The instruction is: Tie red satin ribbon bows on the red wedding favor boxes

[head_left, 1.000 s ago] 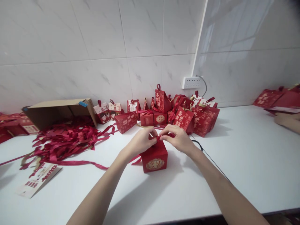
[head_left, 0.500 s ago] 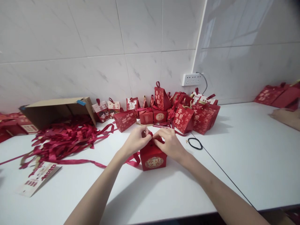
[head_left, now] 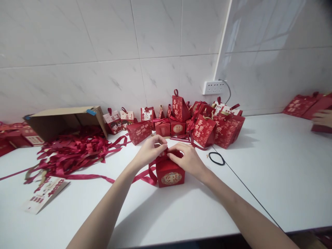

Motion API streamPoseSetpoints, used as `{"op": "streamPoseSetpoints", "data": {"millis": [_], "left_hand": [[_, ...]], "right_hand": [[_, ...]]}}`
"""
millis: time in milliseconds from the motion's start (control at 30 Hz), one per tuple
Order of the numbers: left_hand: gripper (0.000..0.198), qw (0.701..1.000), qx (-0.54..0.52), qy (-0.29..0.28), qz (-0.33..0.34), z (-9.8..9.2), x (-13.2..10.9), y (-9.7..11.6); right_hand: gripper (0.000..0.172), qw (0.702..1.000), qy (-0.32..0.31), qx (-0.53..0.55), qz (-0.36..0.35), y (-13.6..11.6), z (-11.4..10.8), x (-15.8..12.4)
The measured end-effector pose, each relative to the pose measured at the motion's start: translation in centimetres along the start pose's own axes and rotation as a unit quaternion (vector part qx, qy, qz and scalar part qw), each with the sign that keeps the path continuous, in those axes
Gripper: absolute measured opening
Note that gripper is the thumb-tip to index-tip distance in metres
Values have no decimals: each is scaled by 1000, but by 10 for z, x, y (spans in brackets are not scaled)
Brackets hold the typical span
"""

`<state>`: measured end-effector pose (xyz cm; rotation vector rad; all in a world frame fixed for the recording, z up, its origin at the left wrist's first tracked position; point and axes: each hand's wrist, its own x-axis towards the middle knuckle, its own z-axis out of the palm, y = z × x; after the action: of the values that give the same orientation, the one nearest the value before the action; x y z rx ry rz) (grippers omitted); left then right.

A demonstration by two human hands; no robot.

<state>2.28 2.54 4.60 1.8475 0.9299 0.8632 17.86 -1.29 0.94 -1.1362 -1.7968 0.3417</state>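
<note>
A red gift box [head_left: 163,169] with a gold round emblem stands upright on the white table [head_left: 212,214]. Above its top, my left hand [head_left: 149,150] pinches a red ribbon [head_left: 148,175], one length of which trails down the box's left side. Close by on the right, my right hand [head_left: 187,157] has thumb and forefinger closed at the same spot over the lid, on the ribbon too. My fingers partly hide the top of the box and the ribbon there.
Behind stand several red gift boxes [head_left: 181,109]. On the left, a cardboard box [head_left: 64,112] lies on its side by a heap of red ribbons [head_left: 77,152] and a printed card [head_left: 45,195]. A black cord loop [head_left: 217,158] lies right; another person's hand [head_left: 323,117] shows at the far right.
My left hand has lifted slightly at the box top and the ribbon beside it has shifted. The other person's hand has moved right, toward the picture's edge.
</note>
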Motion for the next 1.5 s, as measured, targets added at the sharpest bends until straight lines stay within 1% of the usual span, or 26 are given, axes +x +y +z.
{"op": "streamPoseSetpoints", "data": {"millis": [100, 200, 300, 367, 467, 533, 600, 733, 933, 1033, 1133, 1167, 1233, 1300, 1333, 1367, 1433, 1500], "left_hand": [[13, 1000, 4, -1, 6, -1, 0, 1], [13, 998, 54, 11, 25, -4, 0, 0], [15, 996, 76, 16, 33, -7, 1, -3], [15, 997, 66, 13, 34, -8, 2, -6], [15, 999, 21, 11, 28, -7, 2, -9], [16, 1000, -7, 7, 27, -6, 2, -10], [17, 999, -11, 2, 32, -5, 1, -9], [15, 998, 16, -4, 52, -4, -1, -5], [14, 998, 34, 6, 60, -5, -3, -4], [14, 998, 36, 1, 52, -6, -2, -7], [14, 998, 46, -3, 52, -6, -2, -11], [15, 997, 52, 2, 55, -6, -3, -11], [18, 996, 67, 32, 58, -7, -7, -12], [22, 992, 94, 67, 43, -10, -17, -11], [25, 991, 110, 73, 23, -12, -22, -11], [27, 990, 126, 65, -4, -14, -28, -11], [34, 987, 144, 13, -66, -17, -39, -10], [37, 983, 139, -42, -113, -20, -46, -10]], "right_hand": [[10, 999, -12, 27, 21, 1, 0, 0], [13, 995, -19, 74, 58, 7, -1, 2], [15, 993, -15, 80, 88, 11, -2, 5], [15, 991, -33, 86, 96, 11, -3, 6], [13, 988, -59, 94, 105, 10, -4, 6], [14, 987, -67, 88, 120, 10, -4, 6], [15, 986, -78, 70, 132, 9, -2, 6], [10, 991, -76, 46, 103, 8, 1, 6], [20, 993, -80, 66, 53, 14, 0, 6], [18, 993, -84, 57, 55, 17, 2, 7], [17, 992, -93, 49, 72, 15, 5, 7], [15, 991, -92, 48, 79, 13, 5, 7], [12, 991, -80, 53, 96, 10, 6, 6], [10, 990, -59, 61, 109, 8, 7, 5], [10, 990, -49, 62, 113, 8, 8, 5], [10, 991, -40, 61, 113, 7, 8, 4], [9, 992, -29, 62, 109, 7, 9, 3], [10, 992, -28, 78, 99, 7, 10, 2]]}}
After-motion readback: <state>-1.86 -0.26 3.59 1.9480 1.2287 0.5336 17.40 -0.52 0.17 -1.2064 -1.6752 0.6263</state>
